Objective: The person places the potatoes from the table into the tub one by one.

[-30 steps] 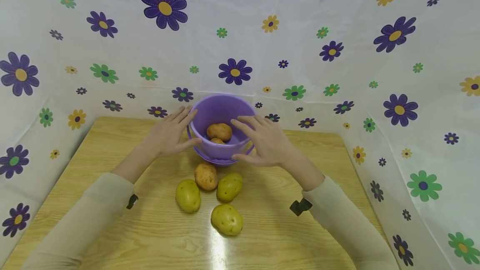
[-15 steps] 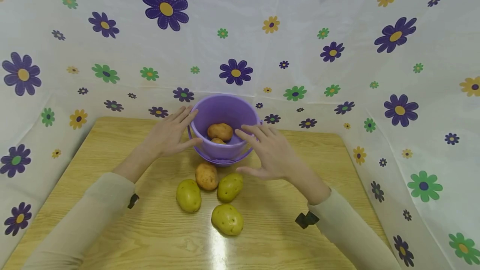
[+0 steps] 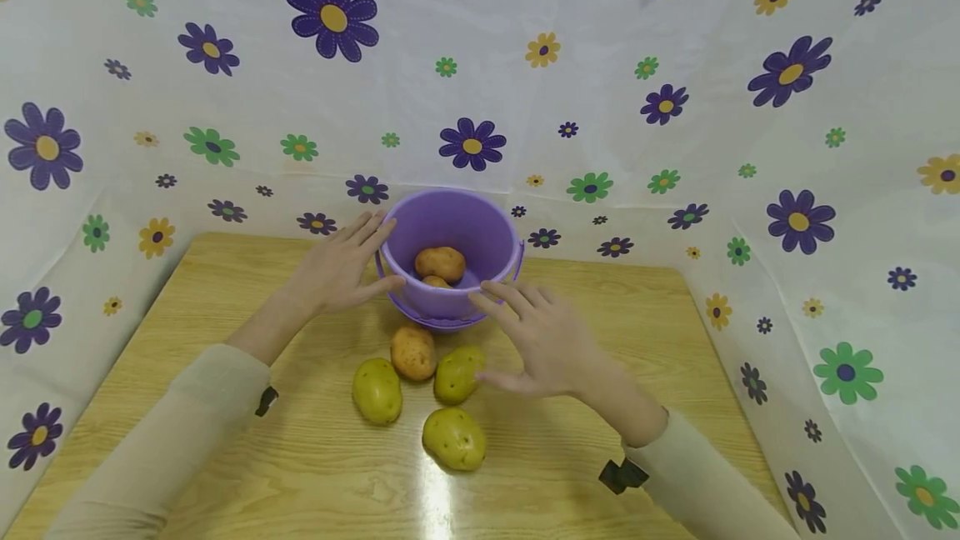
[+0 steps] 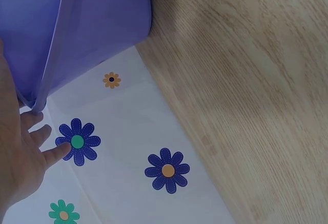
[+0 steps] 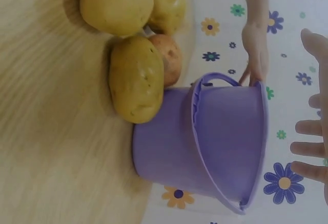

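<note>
Lying with its fingers loosely spread at the left side of the purple bucket's rim, the left hand (image 3: 333, 272) grasps nothing; whether its fingertips bear on the plastic or only hover beside it is hard to tell. The right hand (image 3: 551, 340) hangs free, fingers parted, near the rim's right front edge. The purple bucket (image 3: 442, 305) stands upright between and beyond the hands, with two brown potatoes (image 3: 440, 263) visible inside. Between the forearms, on the worktop (image 3: 555, 482), sit another brown potato (image 3: 413, 352) and three yellow-green potatoes (image 3: 378, 392), one of these just below the right thumb.

The potatoes look firm, smooth and fairly heavy for their size, perhaps slightly slippery, and apt to roll on a hard surface. A grip around the middle, thumb opposite the fingers, should suit them; they would bruise rather than break. The bucket seems light, thin-walled and a little springy, so it could tip. Steady it by the rim, or lift by the handle (image 4: 54, 42), which droops across its front.
</note>
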Action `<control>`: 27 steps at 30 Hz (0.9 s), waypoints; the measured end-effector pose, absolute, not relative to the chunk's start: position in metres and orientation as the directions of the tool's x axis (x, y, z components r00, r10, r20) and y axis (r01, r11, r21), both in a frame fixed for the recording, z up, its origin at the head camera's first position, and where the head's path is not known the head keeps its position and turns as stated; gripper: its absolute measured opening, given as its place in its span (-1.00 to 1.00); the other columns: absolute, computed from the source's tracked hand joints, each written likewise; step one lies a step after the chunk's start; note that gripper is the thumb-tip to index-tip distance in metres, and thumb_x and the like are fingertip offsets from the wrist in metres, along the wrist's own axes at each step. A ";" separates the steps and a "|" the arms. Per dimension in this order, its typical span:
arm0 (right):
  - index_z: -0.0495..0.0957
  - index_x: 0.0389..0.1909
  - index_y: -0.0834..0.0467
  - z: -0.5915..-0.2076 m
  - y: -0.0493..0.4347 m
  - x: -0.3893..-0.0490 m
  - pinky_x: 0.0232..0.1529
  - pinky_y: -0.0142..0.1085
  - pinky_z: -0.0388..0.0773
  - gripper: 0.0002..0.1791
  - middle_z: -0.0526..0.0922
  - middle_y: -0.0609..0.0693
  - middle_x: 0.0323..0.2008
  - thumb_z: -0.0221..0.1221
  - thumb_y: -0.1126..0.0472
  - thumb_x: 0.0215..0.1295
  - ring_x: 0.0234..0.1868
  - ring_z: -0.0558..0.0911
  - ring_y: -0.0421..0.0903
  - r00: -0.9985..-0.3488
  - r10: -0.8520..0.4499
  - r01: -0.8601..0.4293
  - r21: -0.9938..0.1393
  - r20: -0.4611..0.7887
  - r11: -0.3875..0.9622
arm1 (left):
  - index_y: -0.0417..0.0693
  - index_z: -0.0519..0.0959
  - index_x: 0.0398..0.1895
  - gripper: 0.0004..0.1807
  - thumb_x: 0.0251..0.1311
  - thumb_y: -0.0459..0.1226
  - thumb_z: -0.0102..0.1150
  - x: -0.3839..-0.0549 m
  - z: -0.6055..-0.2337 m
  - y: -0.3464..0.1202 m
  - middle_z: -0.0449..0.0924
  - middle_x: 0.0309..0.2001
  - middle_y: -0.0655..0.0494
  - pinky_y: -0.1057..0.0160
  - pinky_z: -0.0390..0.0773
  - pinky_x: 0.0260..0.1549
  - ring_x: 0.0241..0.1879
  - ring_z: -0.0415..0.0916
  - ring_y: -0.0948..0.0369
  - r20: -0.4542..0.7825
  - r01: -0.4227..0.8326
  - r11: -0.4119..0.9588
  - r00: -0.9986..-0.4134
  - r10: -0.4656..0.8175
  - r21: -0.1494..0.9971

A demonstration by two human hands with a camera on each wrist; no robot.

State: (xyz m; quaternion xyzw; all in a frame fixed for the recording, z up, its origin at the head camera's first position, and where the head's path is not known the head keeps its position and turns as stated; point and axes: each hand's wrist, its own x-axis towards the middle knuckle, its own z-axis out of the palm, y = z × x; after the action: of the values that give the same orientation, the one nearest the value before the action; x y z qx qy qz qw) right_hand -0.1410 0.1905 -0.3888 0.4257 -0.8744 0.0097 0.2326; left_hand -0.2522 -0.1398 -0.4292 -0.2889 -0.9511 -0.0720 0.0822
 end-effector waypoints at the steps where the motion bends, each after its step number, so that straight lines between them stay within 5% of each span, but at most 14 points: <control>1: 0.25 0.42 0.04 -0.391 0.190 -0.139 0.10 -0.10 0.58 0.03 0.48 0.07 0.28 -0.11 -0.59 0.10 0.19 0.54 0.05 -0.526 -0.743 -0.754 0.177 0.415 0.633 | 0.05 -0.10 0.57 0.06 0.17 0.48 -0.27 -0.252 -0.429 -0.140 -0.13 0.57 -0.06 -0.12 0.10 0.49 0.56 -0.12 -0.06 0.198 0.561 0.823 -0.820 0.538 0.090; 20: 0.27 0.41 0.08 -0.431 0.185 -0.107 0.07 -0.13 0.62 0.04 0.51 0.05 0.24 -0.09 -0.59 0.09 0.14 0.58 -0.02 -0.522 -0.752 -0.791 0.102 0.402 0.604 | 0.03 -0.08 0.56 0.05 0.18 0.46 -0.24 -0.251 -0.427 -0.138 -0.07 0.56 -0.09 -0.16 0.13 0.46 0.56 -0.12 -0.07 0.194 0.566 0.819 -0.817 0.543 0.090; 27: 0.29 0.39 0.01 -0.445 0.180 -0.093 0.10 -0.15 0.60 0.01 0.54 0.00 0.22 -0.08 -0.60 0.08 0.14 0.57 -0.06 -0.569 -0.737 -0.779 0.046 0.365 0.625 | 0.00 -0.06 0.56 0.06 0.18 0.45 -0.20 -0.251 -0.426 -0.138 -0.06 0.56 -0.12 -0.16 0.14 0.46 0.55 -0.08 -0.09 0.197 0.568 0.819 -0.815 0.545 0.083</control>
State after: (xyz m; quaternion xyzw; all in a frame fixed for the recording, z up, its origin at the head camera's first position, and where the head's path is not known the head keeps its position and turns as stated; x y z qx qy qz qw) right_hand -0.0934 0.1797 -0.4453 0.4289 -0.8838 0.0602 0.1772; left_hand -0.2513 -0.1379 -0.4263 -0.2928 -0.9501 -0.0689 0.0823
